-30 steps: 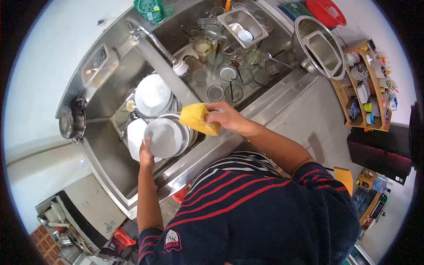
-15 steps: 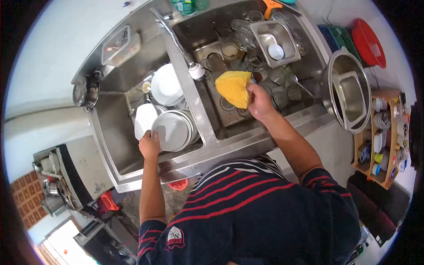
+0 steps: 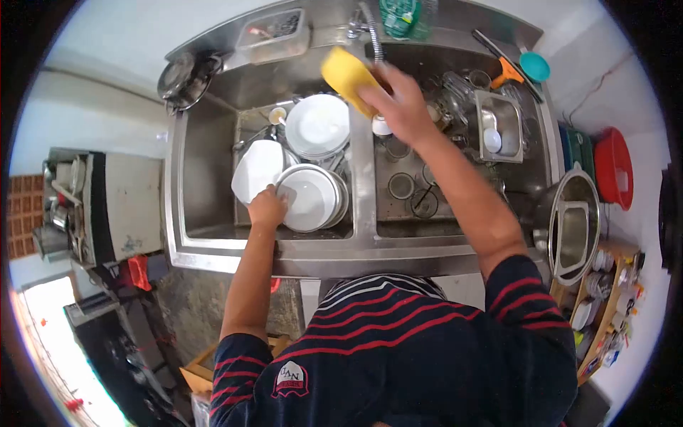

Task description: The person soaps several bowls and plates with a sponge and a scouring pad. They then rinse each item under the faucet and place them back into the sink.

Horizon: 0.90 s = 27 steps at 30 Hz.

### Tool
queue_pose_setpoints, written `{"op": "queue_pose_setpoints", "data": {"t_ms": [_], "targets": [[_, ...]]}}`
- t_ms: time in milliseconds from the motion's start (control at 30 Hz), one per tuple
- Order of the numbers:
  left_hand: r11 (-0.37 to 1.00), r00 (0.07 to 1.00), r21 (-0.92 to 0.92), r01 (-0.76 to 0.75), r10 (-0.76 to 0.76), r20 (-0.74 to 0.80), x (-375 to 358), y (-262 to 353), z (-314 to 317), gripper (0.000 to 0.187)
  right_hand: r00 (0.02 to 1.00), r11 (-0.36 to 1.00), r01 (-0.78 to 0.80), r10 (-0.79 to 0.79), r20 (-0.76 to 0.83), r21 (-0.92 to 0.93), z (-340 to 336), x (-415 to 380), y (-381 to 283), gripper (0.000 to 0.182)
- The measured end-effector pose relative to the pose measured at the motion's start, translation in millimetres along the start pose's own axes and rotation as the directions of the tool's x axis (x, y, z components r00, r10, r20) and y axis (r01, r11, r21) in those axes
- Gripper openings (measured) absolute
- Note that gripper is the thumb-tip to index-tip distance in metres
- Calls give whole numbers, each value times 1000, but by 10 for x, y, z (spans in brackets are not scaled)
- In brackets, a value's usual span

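Note:
My right hand [image 3: 404, 107] grips a yellow sponge [image 3: 348, 80], slightly blurred, above the divider between the two sink basins. My left hand [image 3: 268, 207] is closed on the near left rim of a white bowl [image 3: 311, 198], the top one of a stack in the left basin. Touching or close to those fingers is a white oblong plate [image 3: 257, 171]. Behind the bowls lies a pile of round white plates [image 3: 318, 126]. A small cup [image 3: 277, 115] and some cutlery rest beside them.
The right basin holds several glasses [image 3: 401, 186] and a steel pan [image 3: 499, 107] with a small white bowl inside. A flexible faucet hose [image 3: 373, 32] hangs at the back. Large steel bowl [image 3: 574, 228] on the right, pot [image 3: 186, 80] and plastic box [image 3: 272, 37] on the left.
My right hand has carried the sponge from over the right basin leftward to the divider. The view has turned. My left hand stays at the bowl's rim.

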<state>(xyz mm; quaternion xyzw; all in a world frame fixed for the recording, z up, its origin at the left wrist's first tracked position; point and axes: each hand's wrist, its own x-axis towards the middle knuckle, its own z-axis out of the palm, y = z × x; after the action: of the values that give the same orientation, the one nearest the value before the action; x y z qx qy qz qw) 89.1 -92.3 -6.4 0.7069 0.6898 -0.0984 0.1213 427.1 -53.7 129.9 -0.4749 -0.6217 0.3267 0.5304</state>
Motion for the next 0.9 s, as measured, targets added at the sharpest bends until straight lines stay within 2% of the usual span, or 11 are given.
{"op": "queue_pose_setpoints", "data": {"t_ms": [100, 167, 300, 367, 433, 500, 567, 667, 733, 800, 900], "targets": [[1000, 1000, -30, 0, -1, -21, -7, -65, -7, 40, 958, 844, 244, -286, -16, -478, 420, 960, -3, 41], [999, 1000, -38, -11, 10, -26, -13, -70, -10, 38, 961, 804, 219, -277, -21, -552, 617, 1329, -219, 37], [998, 1000, -55, -9, 8, -20, -10, -89, -9, 36, 971, 921, 237, -217, 98, -308, 734, 1591, -98, 40], [997, 1000, -78, -3, 4, 14, -13, -90, -52, 35, 731, 719, 539, -658, -181, -439, 641, 1354, 11, 40], [993, 1000, -115, 0, 2, 18, 24, -122, -38, 35, 811, 825, 340, -500, -303, -451, 315, 840, 52, 40], [989, 999, -149, 10, -5, 34, 35, -136, -17, 34, 774, 918, 117, -323, -545, -378, 56, 448, 380, 40], [987, 999, -157, 38, -31, 44, 43, -135, -35, 33, 840, 980, -145, 49, -540, -136, -8, 149, 646, 42], [987, 998, -156, 40, -33, 48, 47, -125, -52, 33, 891, 950, -300, 311, -332, 85, 190, 7, 718, 38], [985, 999, -171, 38, -31, 42, 49, -125, -44, 33, 915, 960, -274, 244, -321, -51, 290, 65, 702, 36], [982, 999, -187, 36, -31, 32, 49, -111, -53, 33, 880, 924, -330, 375, -292, 192, 570, 180, 512, 28], [985, 999, -168, 38, -33, 34, 17, -106, -89, 33, 956, 973, -225, 208, -206, -58, 1068, 378, 655, 23]]}}
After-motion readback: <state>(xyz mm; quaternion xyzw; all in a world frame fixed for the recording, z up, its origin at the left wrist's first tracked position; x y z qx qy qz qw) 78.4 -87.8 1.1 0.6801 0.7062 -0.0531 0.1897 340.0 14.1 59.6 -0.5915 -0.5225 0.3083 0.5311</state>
